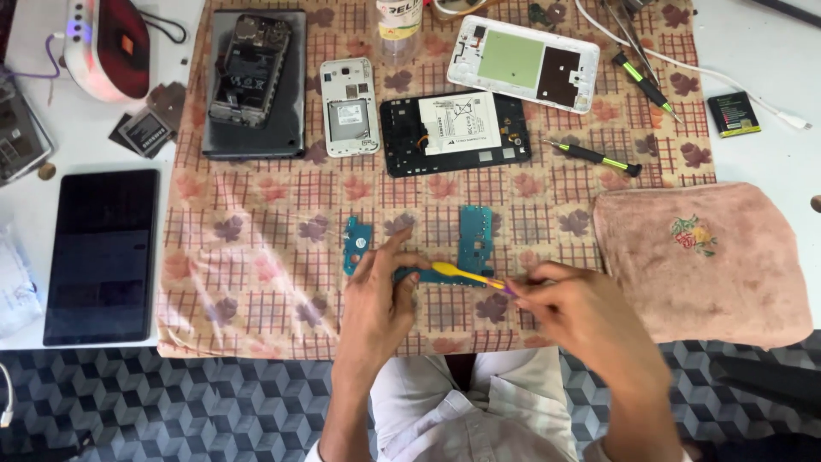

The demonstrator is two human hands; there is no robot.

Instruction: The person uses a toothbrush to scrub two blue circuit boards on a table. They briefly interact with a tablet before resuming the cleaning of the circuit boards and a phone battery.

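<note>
A teal U-shaped circuit board (475, 239) lies on the patterned cloth (256, 282) near the front edge. My left hand (376, 299) rests on it, fingers pressing its lower bar. My right hand (581, 312) holds a yellow brush with a purple handle (466, 274), its head laid across the board's bottom strip. An opened black tablet with a white battery (453, 133) lies behind the board.
Behind lie a white tablet back cover (523, 64), a white phone shell (349, 107), a stripped phone on a dark tablet (252, 81) and two screwdrivers (599, 156). A pink towel (701, 257) sits at right, a black tablet (103, 252) at left, a clear bottle (399, 30) at the back.
</note>
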